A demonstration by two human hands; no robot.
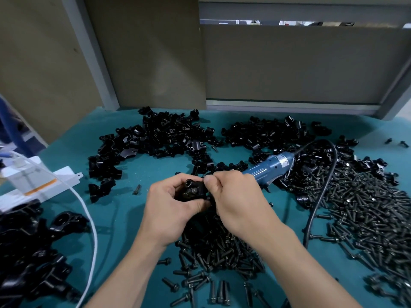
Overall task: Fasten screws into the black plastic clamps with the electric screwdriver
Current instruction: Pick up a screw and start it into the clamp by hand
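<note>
Holding a black clamp point(193, 190) in both hands, electric screwdriver point(273, 165) lying behind.
Fingers of the left hand point(169, 207) grip the black clamp above the worktop point(124, 210); right hand point(235, 196) fingers pinch its 3 o'clock edge; the electric screwdriver lies at 2 o'clock, axis 2-to-8, nearest the right hand.

Nothing legible is showing anywhere. A pale label point(284, 162) is sitting on the blue electric screwdriver point(266, 168) near its cord end, carrying what may be small print, but it is blurring past reading. An orange strip point(41, 187) is running along the white box point(33, 181) at the left, bearing no readable characters.
</note>
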